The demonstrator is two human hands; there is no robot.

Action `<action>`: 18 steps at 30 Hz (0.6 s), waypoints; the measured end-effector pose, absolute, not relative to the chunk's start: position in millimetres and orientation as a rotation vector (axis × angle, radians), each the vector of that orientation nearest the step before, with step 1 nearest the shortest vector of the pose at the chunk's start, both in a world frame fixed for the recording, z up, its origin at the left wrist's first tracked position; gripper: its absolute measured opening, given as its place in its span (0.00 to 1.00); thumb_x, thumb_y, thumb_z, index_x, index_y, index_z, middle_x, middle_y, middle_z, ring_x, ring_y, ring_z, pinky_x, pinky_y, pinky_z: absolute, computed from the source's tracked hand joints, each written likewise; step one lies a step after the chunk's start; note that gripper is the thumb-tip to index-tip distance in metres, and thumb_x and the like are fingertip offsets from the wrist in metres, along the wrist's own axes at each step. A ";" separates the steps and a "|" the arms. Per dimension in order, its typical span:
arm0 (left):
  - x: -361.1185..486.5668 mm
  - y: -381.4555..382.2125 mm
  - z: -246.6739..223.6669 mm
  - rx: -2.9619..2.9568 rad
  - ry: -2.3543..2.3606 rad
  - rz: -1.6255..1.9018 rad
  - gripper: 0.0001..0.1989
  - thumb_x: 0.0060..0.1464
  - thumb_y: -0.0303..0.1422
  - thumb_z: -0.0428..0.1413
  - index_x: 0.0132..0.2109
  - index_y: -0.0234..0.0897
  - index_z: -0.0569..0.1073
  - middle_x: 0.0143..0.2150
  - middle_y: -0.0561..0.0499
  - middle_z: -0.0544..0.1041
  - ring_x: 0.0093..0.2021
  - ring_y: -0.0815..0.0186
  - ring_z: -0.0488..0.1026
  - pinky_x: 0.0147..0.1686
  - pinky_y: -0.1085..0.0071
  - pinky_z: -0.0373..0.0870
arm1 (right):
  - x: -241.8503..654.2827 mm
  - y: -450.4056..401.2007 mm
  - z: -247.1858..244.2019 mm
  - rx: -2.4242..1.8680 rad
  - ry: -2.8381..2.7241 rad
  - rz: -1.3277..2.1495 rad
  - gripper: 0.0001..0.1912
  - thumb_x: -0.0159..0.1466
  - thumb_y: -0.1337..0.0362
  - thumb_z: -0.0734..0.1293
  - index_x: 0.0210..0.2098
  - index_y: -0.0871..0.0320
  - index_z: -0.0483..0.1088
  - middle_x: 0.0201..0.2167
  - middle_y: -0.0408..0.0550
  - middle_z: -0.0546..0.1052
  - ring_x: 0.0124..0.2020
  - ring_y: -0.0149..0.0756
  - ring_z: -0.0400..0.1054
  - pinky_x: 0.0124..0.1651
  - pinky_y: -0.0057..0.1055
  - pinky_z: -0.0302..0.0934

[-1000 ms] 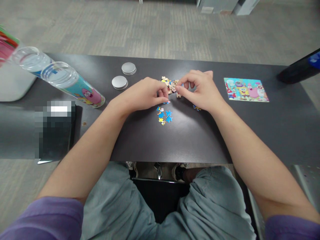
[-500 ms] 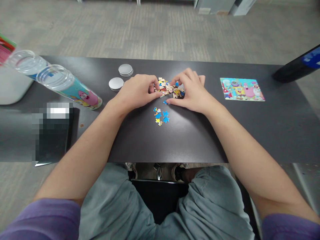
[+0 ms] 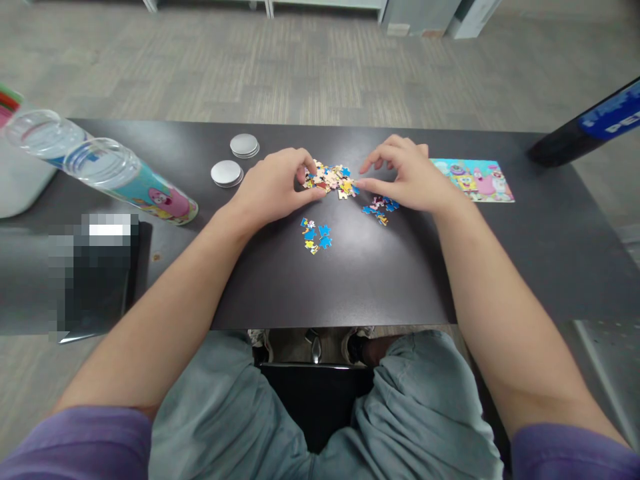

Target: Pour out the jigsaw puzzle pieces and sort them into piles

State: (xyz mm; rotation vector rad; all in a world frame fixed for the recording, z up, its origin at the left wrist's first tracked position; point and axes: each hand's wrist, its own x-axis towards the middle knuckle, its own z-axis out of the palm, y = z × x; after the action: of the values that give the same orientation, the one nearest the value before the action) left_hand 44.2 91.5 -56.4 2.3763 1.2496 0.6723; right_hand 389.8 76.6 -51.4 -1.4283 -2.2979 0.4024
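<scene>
On the dark matte counter (image 3: 350, 280), a loose heap of small colourful cardboard puzzle pieces (image 3: 331, 180) lies between the person's two bare hands. The left hand (image 3: 273, 187) rests knuckles-up at the heap's 9 o'clock, its fingers (image 3: 306, 175) curled narrow against the heap's left edge, touching the pieces; whether a piece is pinched between them cannot be told. The right hand (image 3: 413, 177) lies at the heap's 3 o'clock with its fingers (image 3: 373, 164) spread loosely and holding nothing that shows, the thumb tip reaching to the heap's right edge. Just below that hand, at its 7 o'clock, sits a small cluster of blue puzzle pieces (image 3: 379, 207), partly under the palm. Another little group of blue and yellow puzzle pieces (image 3: 315, 237) lies apart at the heap's 6 o'clock. At the right hand's 3 o'clock, partly hidden by the wrist, lies a flat rectangular cartoon picture card (image 3: 475, 180). At the left hand's 10 o'clock are two round silver metal lids (image 3: 235, 160), near each other. Further toward 9 o'clock two clear plastic tubes with cartoon labels (image 3: 120, 177) lie on their sides, side by side. A blurred dark rectangular object (image 3: 95, 273) lies at the counter's near left edge.
</scene>
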 end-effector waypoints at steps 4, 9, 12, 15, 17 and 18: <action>45.8 90.8 -63.5 2.433 1.203 0.741 0.19 0.65 0.29 0.85 0.57 0.40 0.90 0.51 0.50 0.84 0.44 0.58 0.78 0.46 0.57 0.66 | 364.9 74.6 -59.7 -1.342 -2.310 0.435 0.17 0.77 0.44 0.83 0.56 0.47 0.89 0.58 0.55 0.85 0.62 0.65 0.80 0.76 0.68 0.60; 45.9 91.4 -64.9 2.431 1.196 0.785 0.13 0.66 0.26 0.82 0.52 0.41 0.91 0.53 0.49 0.85 0.48 0.57 0.81 0.46 0.57 0.67 | 361.2 75.4 -62.7 -1.329 -2.298 0.488 0.14 0.76 0.45 0.83 0.50 0.47 0.89 0.56 0.53 0.84 0.64 0.64 0.79 0.74 0.63 0.60; 44.8 92.8 -65.6 2.425 1.194 0.772 0.14 0.65 0.27 0.82 0.53 0.41 0.90 0.54 0.48 0.86 0.50 0.55 0.83 0.47 0.57 0.68 | 363.8 76.2 -62.9 -1.334 -2.289 0.479 0.16 0.75 0.45 0.83 0.53 0.47 0.88 0.56 0.53 0.85 0.63 0.64 0.79 0.73 0.62 0.60; 42.8 95.0 -65.9 2.424 1.169 0.757 0.13 0.65 0.27 0.81 0.52 0.42 0.89 0.54 0.49 0.86 0.53 0.53 0.84 0.48 0.56 0.69 | 365.2 76.9 -63.8 -1.360 -2.280 0.444 0.18 0.75 0.45 0.83 0.55 0.48 0.87 0.56 0.54 0.86 0.61 0.64 0.81 0.73 0.63 0.60; 41.8 96.1 -64.3 2.418 1.141 0.758 0.13 0.64 0.27 0.80 0.52 0.42 0.89 0.51 0.49 0.86 0.53 0.52 0.84 0.49 0.55 0.69 | 365.6 77.5 -64.2 -1.375 -2.285 0.443 0.17 0.76 0.45 0.83 0.54 0.49 0.87 0.57 0.55 0.86 0.62 0.65 0.81 0.74 0.65 0.60; 41.6 96.3 -62.9 2.416 1.126 0.752 0.13 0.64 0.27 0.80 0.51 0.42 0.89 0.49 0.50 0.85 0.53 0.52 0.83 0.49 0.54 0.68 | 365.6 77.8 -64.2 -1.380 -2.288 0.449 0.16 0.76 0.45 0.83 0.53 0.49 0.87 0.58 0.56 0.86 0.63 0.66 0.82 0.74 0.65 0.60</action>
State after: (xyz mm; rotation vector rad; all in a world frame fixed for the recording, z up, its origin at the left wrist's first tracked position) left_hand 41.6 96.3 -62.9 2.4157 1.1260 0.7524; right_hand 365.6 77.8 -64.2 -1.3803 -2.2876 0.4492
